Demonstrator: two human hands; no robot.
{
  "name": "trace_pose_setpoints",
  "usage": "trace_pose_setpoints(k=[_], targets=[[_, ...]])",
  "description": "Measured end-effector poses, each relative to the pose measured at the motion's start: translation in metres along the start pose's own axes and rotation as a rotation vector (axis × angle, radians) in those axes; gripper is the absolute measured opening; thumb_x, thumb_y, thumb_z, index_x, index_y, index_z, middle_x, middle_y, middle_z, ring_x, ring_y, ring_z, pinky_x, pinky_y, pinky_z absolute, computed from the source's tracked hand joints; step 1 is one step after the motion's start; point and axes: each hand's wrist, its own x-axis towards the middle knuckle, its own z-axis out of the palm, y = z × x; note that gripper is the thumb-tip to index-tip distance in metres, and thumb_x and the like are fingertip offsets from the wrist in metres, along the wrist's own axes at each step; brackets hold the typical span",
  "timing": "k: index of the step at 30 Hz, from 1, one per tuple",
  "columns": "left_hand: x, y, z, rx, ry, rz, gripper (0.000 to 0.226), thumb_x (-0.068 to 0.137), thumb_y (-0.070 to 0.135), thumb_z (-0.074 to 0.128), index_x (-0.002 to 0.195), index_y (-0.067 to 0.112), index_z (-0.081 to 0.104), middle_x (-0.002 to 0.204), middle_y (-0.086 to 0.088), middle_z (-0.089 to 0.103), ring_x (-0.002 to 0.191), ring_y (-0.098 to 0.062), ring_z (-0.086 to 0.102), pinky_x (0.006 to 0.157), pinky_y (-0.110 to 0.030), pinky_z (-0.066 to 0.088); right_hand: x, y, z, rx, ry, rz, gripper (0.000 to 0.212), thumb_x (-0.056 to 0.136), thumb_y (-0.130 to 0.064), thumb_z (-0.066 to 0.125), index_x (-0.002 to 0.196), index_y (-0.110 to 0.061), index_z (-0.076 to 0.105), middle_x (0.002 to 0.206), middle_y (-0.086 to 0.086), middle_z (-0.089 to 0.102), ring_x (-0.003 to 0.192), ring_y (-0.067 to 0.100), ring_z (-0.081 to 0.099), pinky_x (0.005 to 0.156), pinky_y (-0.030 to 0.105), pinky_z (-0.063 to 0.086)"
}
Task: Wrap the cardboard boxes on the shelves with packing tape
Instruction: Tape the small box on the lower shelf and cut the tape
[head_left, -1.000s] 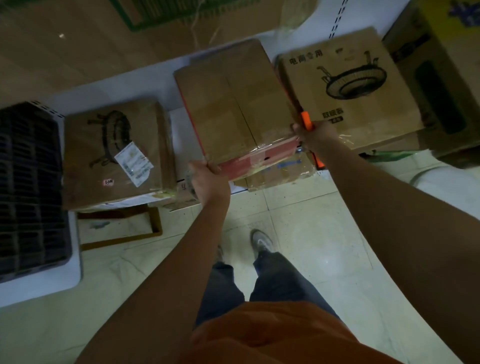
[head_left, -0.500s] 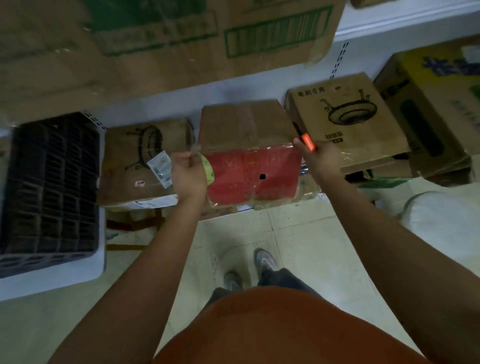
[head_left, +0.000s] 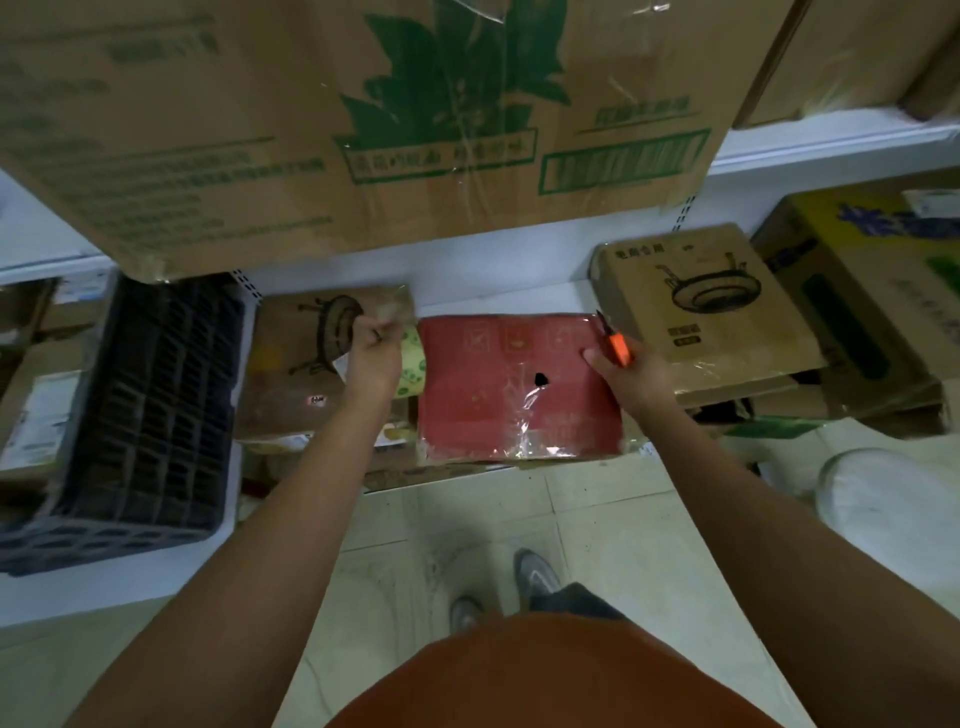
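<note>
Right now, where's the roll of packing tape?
In the head view, the tape roll is in the left hand, left of centre, between the red box and the brown box beside it.

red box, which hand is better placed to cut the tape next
Right hand: it holds the orange cutter at the red box. Left hand is occupied gripping the tape roll.

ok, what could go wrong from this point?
1. The right hand holds an orange cutter against the red box; its tip could slit the film or slip toward the fingers.
2. The left hand holds the tape roll with a pulled strip, which may fold onto itself.
</note>
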Motion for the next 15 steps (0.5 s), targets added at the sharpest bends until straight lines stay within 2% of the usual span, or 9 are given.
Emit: trace_pose_setpoints(k=[2,4,6,7,9,11,13,15], targets=[[0.007,-0.002,-0.005,-0.004,-0.004,-0.040,0.012,0.101,0.028,0.055,0.101,0.018,0.048,0.102,0.000,0.055,0.096,-0.017,0.051,0.081,-0.028,0.039,0.005,-0.004,0.012,-0.036,0.013,-0.013,0.032,0.092,-0.047,0.062,0.109,-0.020,0.067,0.075,-0.013,0.059,0.073,0.011,0.059,0.058,0.022,0.038],[0.014,-0.005,-0.016,0.000,0.050,-0.045,0.014,0.100,0.025,0.057,0.089,0.023,0.049,0.103,-0.003,0.057,0.099,-0.022,0.056,0.083,-0.031,0.046,0.016,-0.016,0.021,-0.095,0.062,-0.035,0.032,0.094,-0.050,0.059,0.099,-0.019,0.065,0.076,-0.004,0.059,0.077,0.023,0.061,0.062,0.028,0.038],[0.013,-0.015,-0.031,0.022,0.159,0.083,0.015,0.097,0.020,0.056,0.085,0.027,0.050,0.099,-0.003,0.060,0.100,-0.023,0.060,0.095,-0.039,0.051,0.036,-0.028,0.024,-0.131,0.097,0.005,0.036,0.094,-0.051,0.058,0.095,-0.015,0.062,0.082,0.007,0.060,0.085,0.031,0.062,0.067,0.033,0.040],[0.007,-0.023,-0.038,0.055,0.209,0.177,0.010,0.096,0.015,0.054,0.089,0.022,0.052,0.099,-0.003,0.059,0.097,-0.017,0.059,0.095,-0.037,0.050,0.046,-0.034,0.024,-0.147,0.086,0.031,0.041,0.093,-0.052,0.058,0.098,-0.011,0.064,0.088,0.013,0.063,0.091,0.034,0.063,0.070,0.034,0.042],[-0.009,-0.040,-0.043,0.184,0.240,0.282,0.003,0.098,0.007,0.049,0.098,0.009,0.052,0.099,-0.006,0.057,0.080,-0.006,0.051,0.080,-0.022,0.046,0.062,-0.046,0.022,-0.144,0.040,0.090,0.049,0.093,-0.052,0.059,0.110,-0.006,0.065,0.105,0.020,0.066,0.101,0.038,0.062,0.075,0.036,0.045],[-0.024,-0.054,-0.035,0.234,0.143,0.220,0.003,0.101,0.011,0.047,0.103,0.008,0.048,0.086,-0.006,0.055,0.065,-0.009,0.047,0.067,-0.027,0.040,0.072,-0.060,0.019,-0.121,0.013,0.112,0.055,0.093,-0.050,0.061,0.117,-0.001,0.063,0.114,0.022,0.065,0.107,0.038,0.061,0.084,0.040,0.048],[-0.029,-0.057,-0.021,0.186,0.090,0.140,0.005,0.104,0.013,0.044,0.104,0.008,0.044,0.074,-0.001,0.049,0.060,-0.011,0.045,0.062,-0.029,0.036,0.078,-0.067,0.017,-0.057,-0.061,0.114,0.056,0.093,-0.049,0.061,0.113,0.003,0.064,0.109,0.022,0.066,0.102,0.037,0.062,0.090,0.045,0.051],[-0.023,-0.050,-0.011,0.136,0.147,0.080,0.006,0.104,0.014,0.042,0.105,0.008,0.041,0.072,0.000,0.046,0.059,-0.010,0.044,0.057,-0.030,0.036,0.079,-0.061,0.009,0.155,-0.142,0.152,0.044,0.094,-0.044,0.063,0.101,-0.001,0.068,0.095,0.014,0.068,0.089,0.029,0.065,0.091,0.050,0.054]])
